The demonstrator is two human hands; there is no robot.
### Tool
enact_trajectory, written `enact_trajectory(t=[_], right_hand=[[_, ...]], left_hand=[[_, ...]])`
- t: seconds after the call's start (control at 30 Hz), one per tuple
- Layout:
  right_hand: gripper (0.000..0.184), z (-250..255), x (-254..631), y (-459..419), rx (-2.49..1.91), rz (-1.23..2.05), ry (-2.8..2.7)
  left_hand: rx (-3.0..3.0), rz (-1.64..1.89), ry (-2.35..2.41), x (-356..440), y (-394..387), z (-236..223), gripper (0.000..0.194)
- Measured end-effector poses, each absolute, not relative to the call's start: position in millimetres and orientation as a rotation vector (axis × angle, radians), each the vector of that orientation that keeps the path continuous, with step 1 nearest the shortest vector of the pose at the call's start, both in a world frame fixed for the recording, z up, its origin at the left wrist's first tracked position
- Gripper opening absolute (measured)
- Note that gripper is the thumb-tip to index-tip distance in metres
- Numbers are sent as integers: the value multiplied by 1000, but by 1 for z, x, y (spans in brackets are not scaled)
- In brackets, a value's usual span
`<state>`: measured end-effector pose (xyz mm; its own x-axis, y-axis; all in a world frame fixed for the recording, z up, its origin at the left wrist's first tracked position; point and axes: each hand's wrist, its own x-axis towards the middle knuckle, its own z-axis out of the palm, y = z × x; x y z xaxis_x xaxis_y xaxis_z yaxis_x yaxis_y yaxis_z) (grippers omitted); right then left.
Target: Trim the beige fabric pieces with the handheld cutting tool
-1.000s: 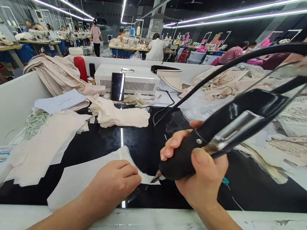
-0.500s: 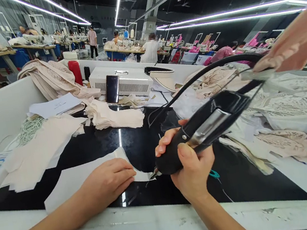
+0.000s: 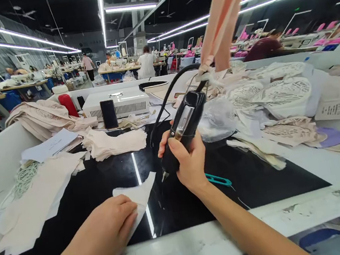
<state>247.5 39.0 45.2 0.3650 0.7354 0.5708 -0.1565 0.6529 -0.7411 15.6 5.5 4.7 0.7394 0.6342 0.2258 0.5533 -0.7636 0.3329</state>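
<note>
Right hand grips the black corded hand tool, metal tip just right of the white fabric piece — fabric's near-left on the black tabletop, left hand over it — can't tell if pinching.

One camera is sitting on the person's head. It is facing forward and down, looking from near across the black surface, and it is also taking in a far pillar.
</note>
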Motion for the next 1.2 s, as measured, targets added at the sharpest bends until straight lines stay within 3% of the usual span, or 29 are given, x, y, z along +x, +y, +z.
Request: enact_trajectory(t=[0.2, 0.33, 0.47, 0.83, 1.2], right_hand=[[31, 45, 236, 38, -647, 714, -1038], [30, 46, 231, 39, -641, 720, -1055], [28, 47, 228, 39, -642, 736, -1069], [26, 51, 217, 42, -674, 745, -1072], [31, 47, 213, 39, -713, 763, -1082]], left_hand=[[2806, 438, 851, 23, 46, 20, 20], [2818, 432, 620, 37, 72, 19, 50], [2712, 145, 625, 45, 80, 16, 58], [2578, -50, 707, 39, 82, 16, 47], [2579, -34, 681, 38, 86, 16, 56]])
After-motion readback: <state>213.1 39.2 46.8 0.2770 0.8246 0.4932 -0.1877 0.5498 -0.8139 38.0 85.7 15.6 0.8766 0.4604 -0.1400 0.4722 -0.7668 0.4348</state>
